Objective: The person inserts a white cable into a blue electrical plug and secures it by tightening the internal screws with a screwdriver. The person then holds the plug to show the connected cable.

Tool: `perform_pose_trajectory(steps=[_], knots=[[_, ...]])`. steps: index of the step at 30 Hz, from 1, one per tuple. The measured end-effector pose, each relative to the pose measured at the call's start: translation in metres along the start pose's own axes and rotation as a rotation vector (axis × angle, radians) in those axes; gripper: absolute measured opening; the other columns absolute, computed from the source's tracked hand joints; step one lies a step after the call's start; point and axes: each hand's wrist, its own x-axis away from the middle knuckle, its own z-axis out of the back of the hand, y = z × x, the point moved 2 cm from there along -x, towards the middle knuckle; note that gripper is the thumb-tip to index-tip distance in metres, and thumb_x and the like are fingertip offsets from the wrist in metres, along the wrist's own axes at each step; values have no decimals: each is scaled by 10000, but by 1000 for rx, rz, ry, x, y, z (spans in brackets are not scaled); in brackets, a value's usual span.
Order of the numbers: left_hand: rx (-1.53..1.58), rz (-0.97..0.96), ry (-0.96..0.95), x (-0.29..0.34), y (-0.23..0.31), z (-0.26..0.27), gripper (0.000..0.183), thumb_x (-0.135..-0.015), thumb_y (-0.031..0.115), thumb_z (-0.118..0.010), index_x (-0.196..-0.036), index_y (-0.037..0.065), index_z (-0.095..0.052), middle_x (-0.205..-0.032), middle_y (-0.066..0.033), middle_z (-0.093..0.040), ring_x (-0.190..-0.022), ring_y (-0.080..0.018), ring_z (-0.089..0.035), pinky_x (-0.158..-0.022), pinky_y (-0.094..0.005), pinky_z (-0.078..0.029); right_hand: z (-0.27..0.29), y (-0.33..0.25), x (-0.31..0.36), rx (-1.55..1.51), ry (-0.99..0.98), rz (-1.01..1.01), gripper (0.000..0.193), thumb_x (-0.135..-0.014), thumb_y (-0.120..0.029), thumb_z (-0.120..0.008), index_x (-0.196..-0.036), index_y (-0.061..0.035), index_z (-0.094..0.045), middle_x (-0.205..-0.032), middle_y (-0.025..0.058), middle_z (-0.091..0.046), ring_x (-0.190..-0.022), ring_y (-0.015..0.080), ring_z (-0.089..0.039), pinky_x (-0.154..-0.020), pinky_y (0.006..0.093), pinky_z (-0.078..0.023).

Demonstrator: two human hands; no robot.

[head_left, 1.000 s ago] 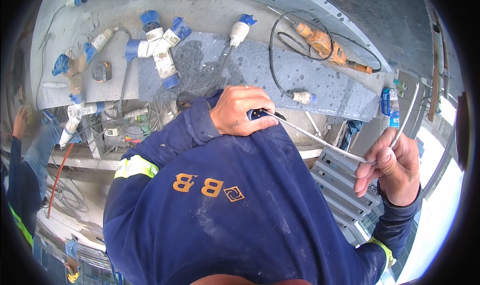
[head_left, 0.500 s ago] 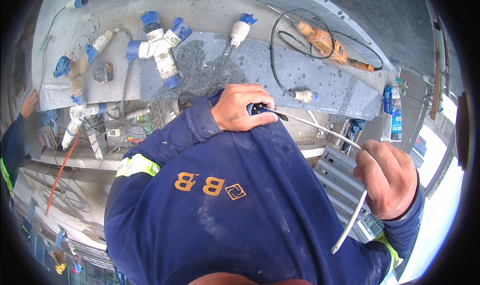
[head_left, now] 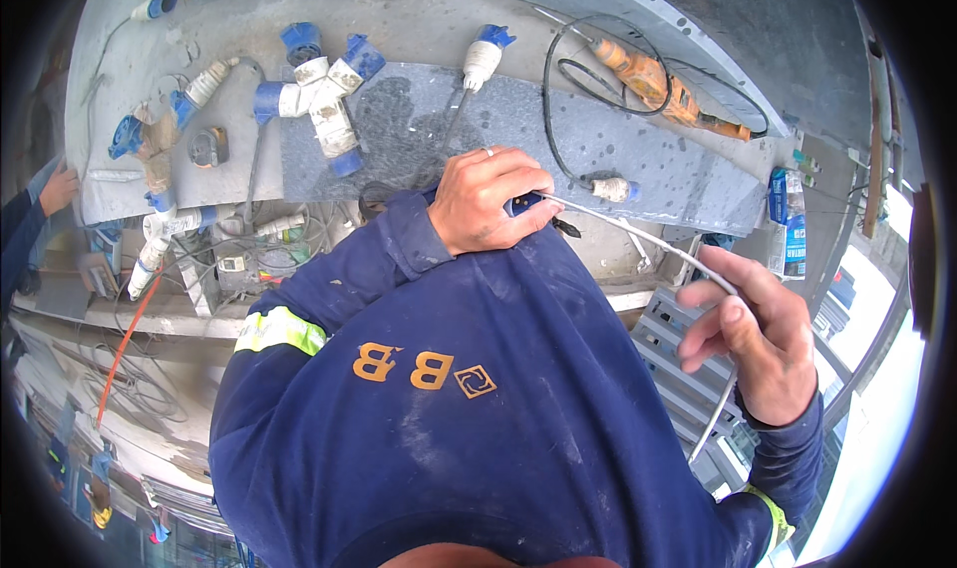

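Note:
My left hand [head_left: 490,199] is closed around a blue plug [head_left: 520,203] in front of my chest, its end with the metal pins facing right. Most of the plug is hidden by my fingers. A thin white cable [head_left: 638,231] runs from beside the plug to my right hand [head_left: 763,334]. There it bends between thumb and fingers, and its loose end hangs below. My right thumb rests by the bend, while the other fingers are loosely spread.
Beyond my hands, a bench carries a white-and-blue multi-way connector [head_left: 324,100], a white-and-blue plug [head_left: 484,58], an orange power tool [head_left: 663,90] with a black cord, and a tape measure [head_left: 208,147]. A blue-and-white bag [head_left: 788,224] stands right. Another person's hand [head_left: 58,189] shows far left.
My right hand has moved slightly up and left and loosened its fingers, which were wrapped around the cable. My left hand keeps the plug, turned slightly.

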Motion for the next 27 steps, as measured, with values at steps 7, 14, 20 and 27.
perform_pose_trajectory(steps=[7, 14, 20, 27], knots=[[155, 56, -204, 18, -42, 13, 611, -687, 308, -942, -1155, 52, -644, -1177, -134, -525, -1053, -298, -604, -911, -382, -503, -27, 35, -36, 383, -33, 263, 335, -1015, -44, -492, -1321, 41, -598, -702, 155, -653, -527, 225, -612, -539, 336, -467], [46, -51, -289, 21, -78, 19, 579, -684, 398, -917, -1064, 56, -645, -1068, -99, -626, -1019, -290, -616, -859, -397, -511, -57, 33, -46, 525, -15, 472, 289, -961, -23, -533, -1214, 67, -639, -657, 211, -595, -596, 358, -623, -614, 415, -490], [180, -46, -208, 17, -96, 16, 486, -704, 339, -860, -1035, 48, -655, -894, -109, -664, -828, -307, -666, -745, -392, -532, -58, 25, -48, 509, 17, 461, 272, -938, -8, -556, -1181, 76, -645, -706, 252, -622, -662, 427, -659, -630, 427, -519], [307, -42, -95, 13, -81, 16, 483, -684, 277, -883, -1040, 41, -659, -911, -115, -685, -783, -272, -694, -702, -365, -552, -53, 6, -18, 601, 51, 544, 333, -850, 94, -606, -1181, 98, -638, -610, 200, -574, -533, 366, -624, -522, 425, -482]])
